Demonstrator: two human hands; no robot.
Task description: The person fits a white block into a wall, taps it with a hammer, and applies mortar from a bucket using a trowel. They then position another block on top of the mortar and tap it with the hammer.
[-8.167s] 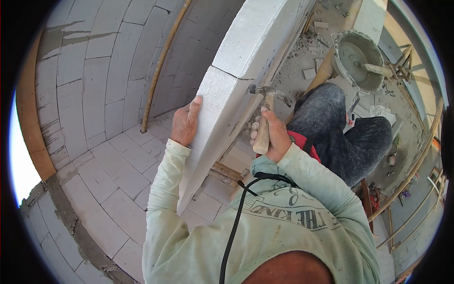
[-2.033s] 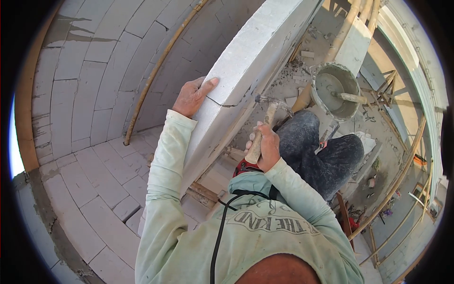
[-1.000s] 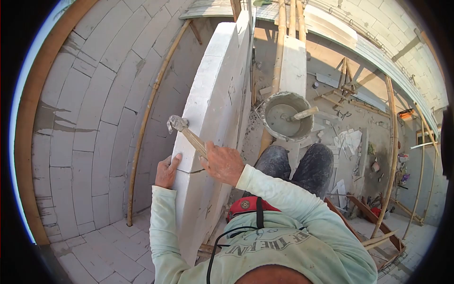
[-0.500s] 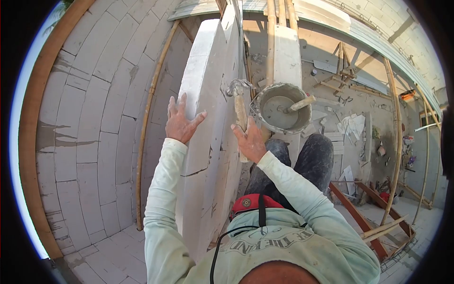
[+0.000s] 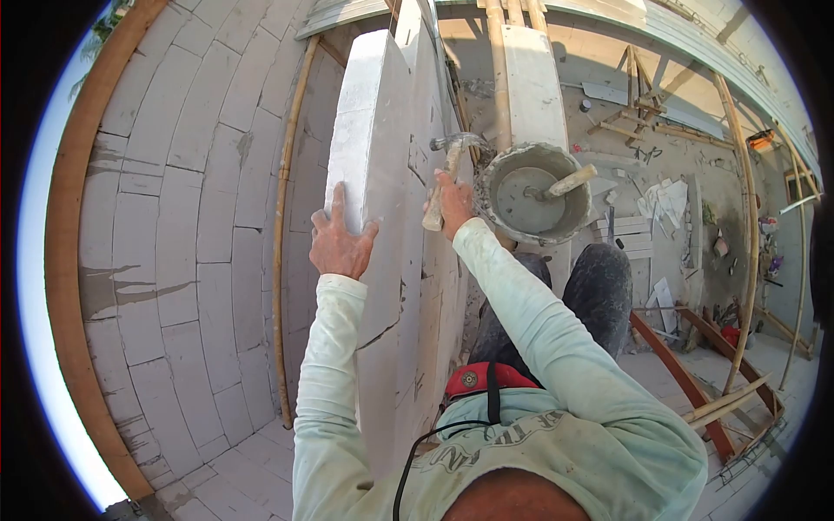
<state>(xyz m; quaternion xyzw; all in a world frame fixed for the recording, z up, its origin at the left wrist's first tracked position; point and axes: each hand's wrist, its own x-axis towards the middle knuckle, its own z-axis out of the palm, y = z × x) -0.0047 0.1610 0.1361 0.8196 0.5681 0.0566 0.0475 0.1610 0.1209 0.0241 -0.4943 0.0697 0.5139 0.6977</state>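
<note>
My left hand (image 5: 340,246) rests on the top edge of a white block wall (image 5: 354,122), its fingers spread and one stretched forward along the block. To the right of the wall, my right hand (image 5: 453,207) is closed round the wooden handle of a hammer (image 5: 455,156). The hammer's metal head points away from me, close to the wall's side face. Just right of that hand stands a mortar-crusted bucket (image 5: 488,204) with wet grey mix in it. A wooden-handled tool (image 5: 572,181) leans in the bucket, its working end hidden in the mix.
A tall block wall (image 5: 174,226) rises on the left, with a bamboo pole (image 5: 291,191) in front. Beyond the bucket runs a plank (image 5: 532,87) beside bamboo poles. Broken pieces (image 5: 667,204) litter the floor below right, near a reddish-brown frame (image 5: 682,382).
My right hand has moved forward with the hammer and grips it nearer the head. My left hand's fingers have shifted on the block, with one now pointing forward. The view has shifted slightly.
</note>
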